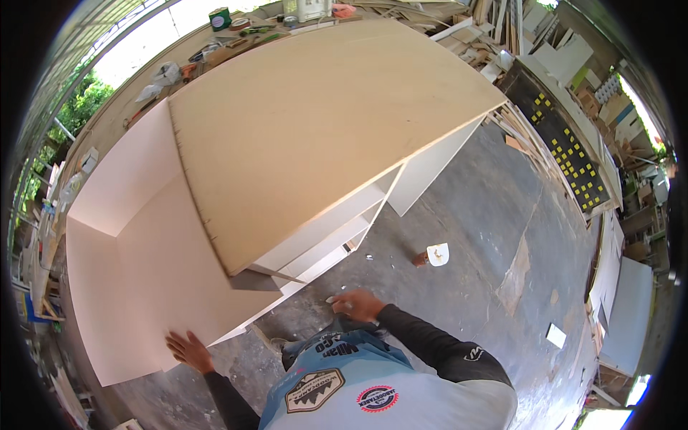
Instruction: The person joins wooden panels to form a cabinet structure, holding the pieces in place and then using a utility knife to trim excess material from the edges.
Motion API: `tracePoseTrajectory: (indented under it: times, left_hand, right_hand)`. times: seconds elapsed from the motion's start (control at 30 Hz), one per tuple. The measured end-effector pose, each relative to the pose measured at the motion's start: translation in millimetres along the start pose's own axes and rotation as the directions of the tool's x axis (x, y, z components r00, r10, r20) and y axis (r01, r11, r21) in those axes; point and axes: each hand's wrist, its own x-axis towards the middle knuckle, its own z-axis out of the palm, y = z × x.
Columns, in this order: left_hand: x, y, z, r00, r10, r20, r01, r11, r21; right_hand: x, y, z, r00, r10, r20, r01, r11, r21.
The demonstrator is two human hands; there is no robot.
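Observation:
A large wooden cabinet lies before me, its bare tan plywood panel facing up and white shelves showing along its near open side. At its left a pale pinkish-white panel adjoins it, with an upright part at the far end. My left hand rests on the near edge of that panel, fingers spread and holding nothing. In front of my body, close to the cabinet's open side, is my right hand. Its fingers are curled, with a small pale bit at their tips that is too small to name.
A workbench with tools and a green can runs behind the cabinet. On the grey concrete floor lie a white curved piece and a small white tile-like piece. Wood offcuts and a black board with yellow squares stand right.

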Motion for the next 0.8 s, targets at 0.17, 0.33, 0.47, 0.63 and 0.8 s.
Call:
tracePoseTrajectory:
  times: [0.17, 0.33, 0.47, 0.63, 0.8]
  left_hand:
    - [-117, 7, -20, 0.981, -0.046, -0.188, -0.089, 0.755, -0.650]
    - [-274, -29, 110, 0.601, 0.621, 0.504, -0.295, 0.758, -0.582]
    - [-396, -51, 79, 0.447, 0.241, 0.862, 0.377, 0.823, -0.425]
    - [-484, -48, 50, 0.348, -0.017, 0.937, 0.755, 0.598, -0.269]
    - [-565, -19, 44, 0.274, -0.165, 0.948, 0.935, 0.276, -0.222]
  right_hand:
    - [-9, 225, -1, 0.874, 0.195, -0.445, -0.333, 0.907, -0.259]
    - [-55, 340, 23, 0.692, 0.664, -0.284, -0.710, 0.553, -0.435]
    - [-12, 344, 57, 0.886, 0.462, 0.036, -0.352, 0.722, -0.595]
    - [34, 237, 75, 0.874, 0.390, 0.290, -0.209, 0.840, -0.501]
    - [107, 139, 111, 0.738, 0.417, 0.530, -0.091, 0.840, -0.534]
